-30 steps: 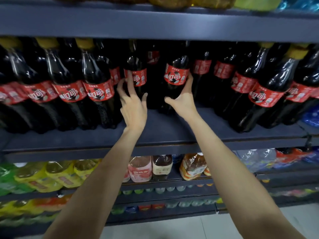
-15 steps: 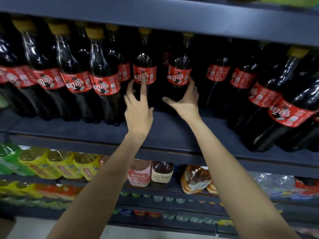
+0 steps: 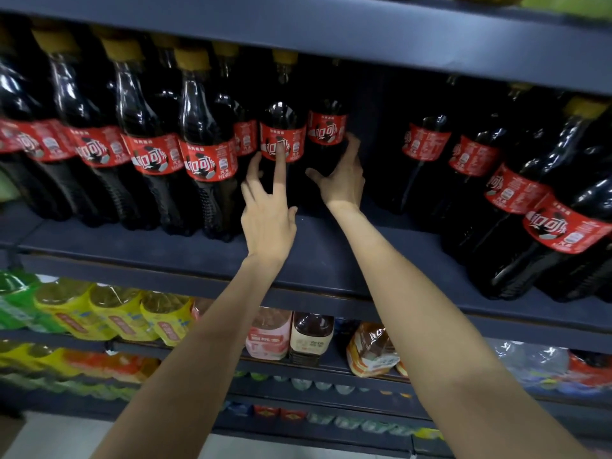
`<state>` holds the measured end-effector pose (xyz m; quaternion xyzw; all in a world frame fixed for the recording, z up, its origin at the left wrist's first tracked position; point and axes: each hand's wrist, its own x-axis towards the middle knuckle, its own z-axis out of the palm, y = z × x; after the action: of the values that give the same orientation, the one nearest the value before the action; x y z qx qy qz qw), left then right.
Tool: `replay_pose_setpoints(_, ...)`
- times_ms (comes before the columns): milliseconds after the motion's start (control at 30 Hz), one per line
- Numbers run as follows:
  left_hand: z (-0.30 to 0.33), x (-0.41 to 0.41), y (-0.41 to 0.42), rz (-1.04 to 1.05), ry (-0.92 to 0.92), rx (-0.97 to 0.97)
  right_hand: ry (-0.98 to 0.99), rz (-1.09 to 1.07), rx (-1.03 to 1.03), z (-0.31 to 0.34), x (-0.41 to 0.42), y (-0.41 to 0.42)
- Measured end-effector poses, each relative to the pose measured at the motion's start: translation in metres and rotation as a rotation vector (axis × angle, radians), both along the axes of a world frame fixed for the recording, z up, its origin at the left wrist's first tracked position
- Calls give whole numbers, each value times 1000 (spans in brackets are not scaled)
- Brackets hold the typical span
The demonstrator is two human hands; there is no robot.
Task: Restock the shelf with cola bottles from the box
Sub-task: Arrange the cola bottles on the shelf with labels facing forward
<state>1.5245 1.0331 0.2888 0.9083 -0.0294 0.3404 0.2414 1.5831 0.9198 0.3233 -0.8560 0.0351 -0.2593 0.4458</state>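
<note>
— The cola bottles (image 3: 208, 134): what material?
— Clear glossy plastic, with shiny red labels and matt yellow caps.
— And the shelf (image 3: 198, 256)?
— Dark, matt, smooth, looks like painted metal.

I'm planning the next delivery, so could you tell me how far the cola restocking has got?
Done: cola rows fill the shelf either side. In hand: left hand and right hand touch two back bottles. Left: the bare front middle needs bottles; no box is visible.

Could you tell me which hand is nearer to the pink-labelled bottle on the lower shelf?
Left. The left hand is up at the cola shelf, roughly above the pink-labelled bottle; the right hand sits higher and further to the right.
</note>
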Motion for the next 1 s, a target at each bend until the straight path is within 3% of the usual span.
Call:
replay_pose_setpoints(233,0,0,0,6,-13,-1,40,63,-11,-1,-17,-7)
replay_pose_setpoints(300,0,0,-1,4,-24,6,-86,-4,-31,-5,-35,-20)
replay_pose_setpoints(400,0,1,0,15,-43,4,-309,-288,-50,-15,-60,-49)
replay_pose_setpoints(500,0,-5,-2,-52,-216,-10,-220,-447,-24,-20,-60,-72)
replay_pose_setpoints(600,1,-13,-21,-322,-373,12,-56,-481,-48,-19,-40,-78)
replay_pose_setpoints(667,6,-8,-36,-438,-315,-12,-6,-500,-29,-18,-26,-74)
replay_pose_setpoints(767,16,9,-52,-521,-9,-227,21,-541,10,-13,-13,-76)
replay_pose_setpoints(867,24,19,-58,-575,242,-448,6,-352,89,-11,-25,-85)
replay_pose_setpoints(1000,34,4,-45,-700,339,-572,-39,183,233,-14,-67,-79)
